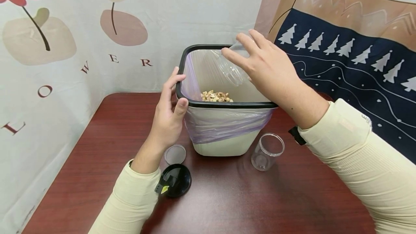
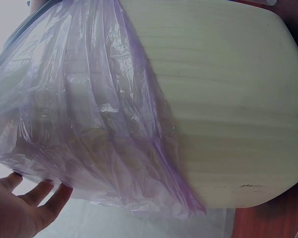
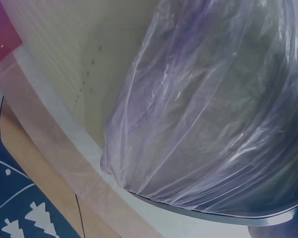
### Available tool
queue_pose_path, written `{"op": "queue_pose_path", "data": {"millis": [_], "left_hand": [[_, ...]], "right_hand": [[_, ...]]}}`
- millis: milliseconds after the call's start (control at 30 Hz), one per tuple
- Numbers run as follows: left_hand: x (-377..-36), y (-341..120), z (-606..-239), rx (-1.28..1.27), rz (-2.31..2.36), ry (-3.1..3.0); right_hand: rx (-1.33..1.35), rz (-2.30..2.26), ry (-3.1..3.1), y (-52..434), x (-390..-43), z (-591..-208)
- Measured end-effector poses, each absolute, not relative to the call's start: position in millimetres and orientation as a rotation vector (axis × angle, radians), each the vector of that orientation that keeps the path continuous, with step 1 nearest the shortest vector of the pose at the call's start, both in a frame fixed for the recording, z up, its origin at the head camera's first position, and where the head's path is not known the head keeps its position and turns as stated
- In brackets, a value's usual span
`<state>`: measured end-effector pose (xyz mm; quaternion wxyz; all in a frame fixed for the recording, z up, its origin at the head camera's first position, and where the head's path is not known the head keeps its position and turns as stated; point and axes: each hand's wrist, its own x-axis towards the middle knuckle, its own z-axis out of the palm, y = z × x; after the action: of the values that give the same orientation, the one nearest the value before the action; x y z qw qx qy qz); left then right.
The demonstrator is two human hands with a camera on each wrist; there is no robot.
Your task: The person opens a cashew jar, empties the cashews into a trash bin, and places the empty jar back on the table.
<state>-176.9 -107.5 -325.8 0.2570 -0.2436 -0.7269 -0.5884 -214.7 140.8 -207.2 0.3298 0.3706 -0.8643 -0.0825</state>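
A cream trash bin [image 1: 221, 149] with a black rim and a purple-edged clear bag [image 1: 227, 125] stands on the table. My left hand [image 1: 169, 115] rests against the rim's left corner, its fingers extended along the side; in the left wrist view the fingertips [image 2: 59, 198] touch the bag. Over the bin's mouth, my right hand [image 1: 266, 66] holds a clear plastic jar [image 1: 232, 71], tilted with its mouth downward into the bin. Small tan pieces like nuts [image 1: 216, 96] lie inside the bin. The right wrist view shows the bag's side [image 3: 198, 109], not the jar.
A second clear jar [image 1: 267, 152] stands upright right of the bin. Near my left wrist lie a black round lid [image 1: 177, 180] and a clear disc [image 1: 175, 154]. Printed cloth [image 1: 162, 17] hangs behind the red-brown table [image 1: 247, 198].
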Motion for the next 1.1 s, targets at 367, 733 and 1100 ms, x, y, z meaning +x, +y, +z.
{"op": "queue_pose_path", "data": {"millis": [367, 733, 1100], "left_hand": [[-177.7, -109.6, -325.6, -0.662, -1.602, -1.972], [-177.2, -110.7, -325.3, -0.663, -1.597, -1.972], [-175.2, -110.2, -324.1, -0.668, -1.589, -1.973]], "right_hand": [[0.968, -0.211, -2.27, 138.9, -214.9, -206.7], [0.908, -0.151, -2.282, 139.2, -215.5, -208.7], [0.807, -0.062, -2.41, 141.5, -213.4, -208.6]]}}
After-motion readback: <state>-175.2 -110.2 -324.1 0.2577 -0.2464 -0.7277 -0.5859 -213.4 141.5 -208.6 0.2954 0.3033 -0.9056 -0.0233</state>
